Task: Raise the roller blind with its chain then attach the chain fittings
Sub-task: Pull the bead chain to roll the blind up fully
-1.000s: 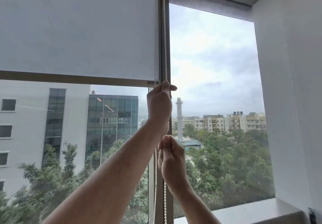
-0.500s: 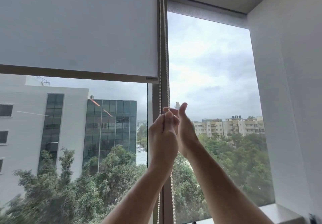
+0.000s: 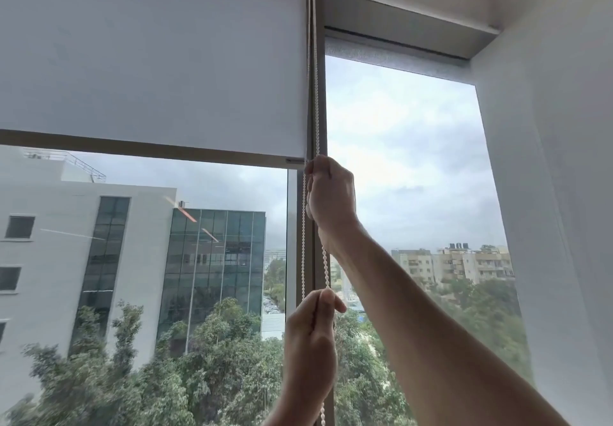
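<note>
A pale grey roller blind [image 3: 149, 60] covers the upper half of the left window pane, its dark bottom bar [image 3: 149, 148] level. Its white beaded chain [image 3: 314, 93] hangs along the window post at the blind's right edge. My right hand [image 3: 331, 196] is shut on the chain just below the bar's right end. My left hand [image 3: 310, 339] grips the same chain lower down, and the chain runs taut between the two fists. No chain fittings are visible.
The dark window post [image 3: 320, 120] stands behind the chain. The right pane's blind [image 3: 398, 55] is rolled almost fully up under a grey box. A white wall [image 3: 564, 193] closes in on the right. Buildings and trees lie outside.
My hands have swapped heights: the left has come down with the chain and the right has reached up to the bar. The blind's bottom bar sits a little higher against the building outside.
</note>
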The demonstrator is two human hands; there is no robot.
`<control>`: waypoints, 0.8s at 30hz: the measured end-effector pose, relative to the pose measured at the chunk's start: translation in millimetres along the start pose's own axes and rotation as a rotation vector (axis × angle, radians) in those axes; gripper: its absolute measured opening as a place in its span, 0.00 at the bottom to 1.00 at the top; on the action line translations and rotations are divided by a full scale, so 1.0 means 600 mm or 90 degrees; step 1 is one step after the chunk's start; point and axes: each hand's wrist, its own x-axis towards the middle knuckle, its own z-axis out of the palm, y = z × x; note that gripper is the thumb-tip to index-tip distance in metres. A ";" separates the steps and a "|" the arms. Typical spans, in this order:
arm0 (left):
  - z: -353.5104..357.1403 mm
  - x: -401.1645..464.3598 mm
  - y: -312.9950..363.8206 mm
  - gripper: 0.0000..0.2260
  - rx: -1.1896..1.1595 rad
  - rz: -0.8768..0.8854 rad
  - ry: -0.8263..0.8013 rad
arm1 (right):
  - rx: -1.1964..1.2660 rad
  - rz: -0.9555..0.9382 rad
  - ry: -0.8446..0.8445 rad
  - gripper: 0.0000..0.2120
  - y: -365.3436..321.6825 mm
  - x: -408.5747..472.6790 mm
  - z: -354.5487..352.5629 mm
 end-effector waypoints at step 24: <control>0.045 0.250 0.223 0.17 -0.121 -0.143 -0.054 | 0.011 -0.070 -0.008 0.18 0.105 -0.196 -0.049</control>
